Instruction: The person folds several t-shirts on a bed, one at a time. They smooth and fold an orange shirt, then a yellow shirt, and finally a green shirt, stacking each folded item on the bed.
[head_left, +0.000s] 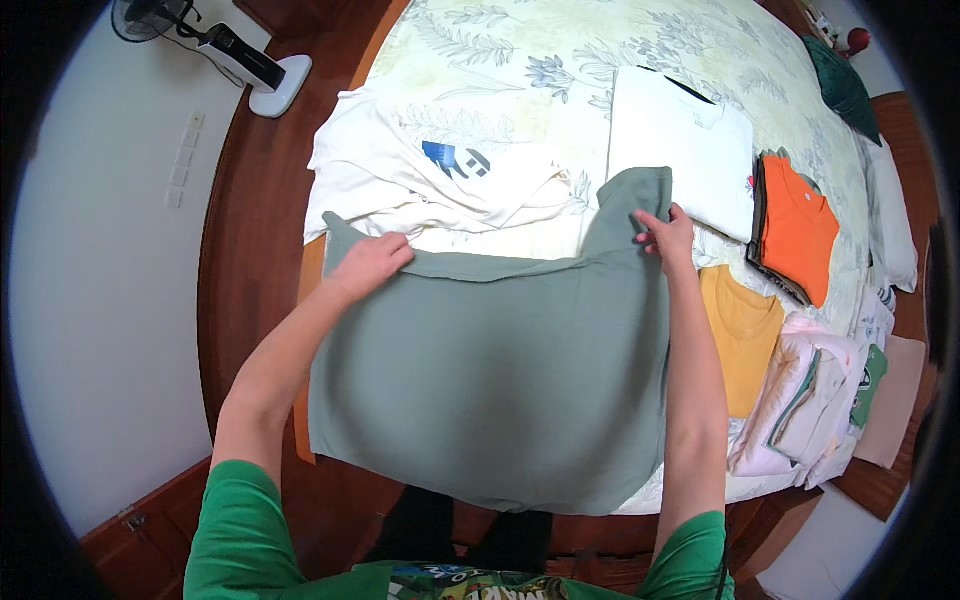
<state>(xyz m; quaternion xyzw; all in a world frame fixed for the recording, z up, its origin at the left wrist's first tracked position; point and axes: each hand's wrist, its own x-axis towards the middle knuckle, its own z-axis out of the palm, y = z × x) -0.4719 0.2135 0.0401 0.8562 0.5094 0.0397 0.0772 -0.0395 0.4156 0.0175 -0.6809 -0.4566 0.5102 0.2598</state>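
A large grey-green cloth (487, 360), probably a garment, lies spread over the near end of the bed and hangs past its edge. Its far side is folded over in a narrow band. My left hand (375, 262) pinches this band near the left corner. At the right, my right hand (666, 238) is on the raised far corner, thumb and fingers at the fabric; whether they grip it is hard to see. Just beyond the cloth lies a crumpled white T-shirt (375, 165) with a blue and dark print.
On the bed's right side are a folded white T-shirt (675, 150), an orange shirt (799, 232) on a pile, a yellow shirt (739, 337) and folded pink bedding (772, 397). A patterned sheet (540, 45) covers the mattress. A fan (255, 71) stands on the floor at left.
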